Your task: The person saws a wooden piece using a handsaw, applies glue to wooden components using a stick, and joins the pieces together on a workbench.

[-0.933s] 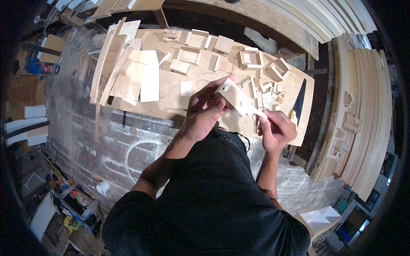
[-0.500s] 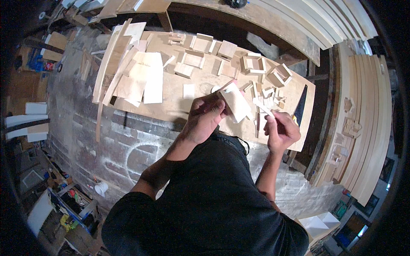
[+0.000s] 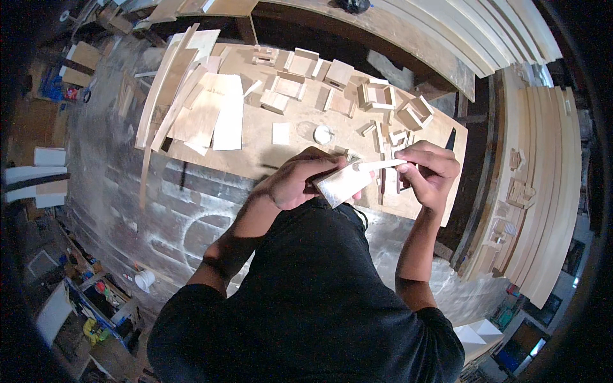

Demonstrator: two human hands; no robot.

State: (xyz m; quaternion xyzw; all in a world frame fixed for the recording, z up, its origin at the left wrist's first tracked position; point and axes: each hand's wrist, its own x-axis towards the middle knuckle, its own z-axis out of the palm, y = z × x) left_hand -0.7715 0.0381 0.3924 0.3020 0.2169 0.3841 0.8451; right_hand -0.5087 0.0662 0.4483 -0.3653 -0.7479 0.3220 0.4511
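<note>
Gripping a small pale flat wooden panel [image 3: 340, 184], left hand [image 3: 299, 180] fingers curl closed while right hand [image 3: 429, 171] pinches a thin light wood strip [image 3: 378, 165] above the plywood workboard [image 3: 287, 137].

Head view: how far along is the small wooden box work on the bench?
Done: several small open wooden frames sit assembled at the far side of the workbench. In hand: the left hand holds a flat wood panel; the right hand pinches a thin wood strip against its top edge. Left: loose cut panels and scattered small pieces lie unjoined.
</note>
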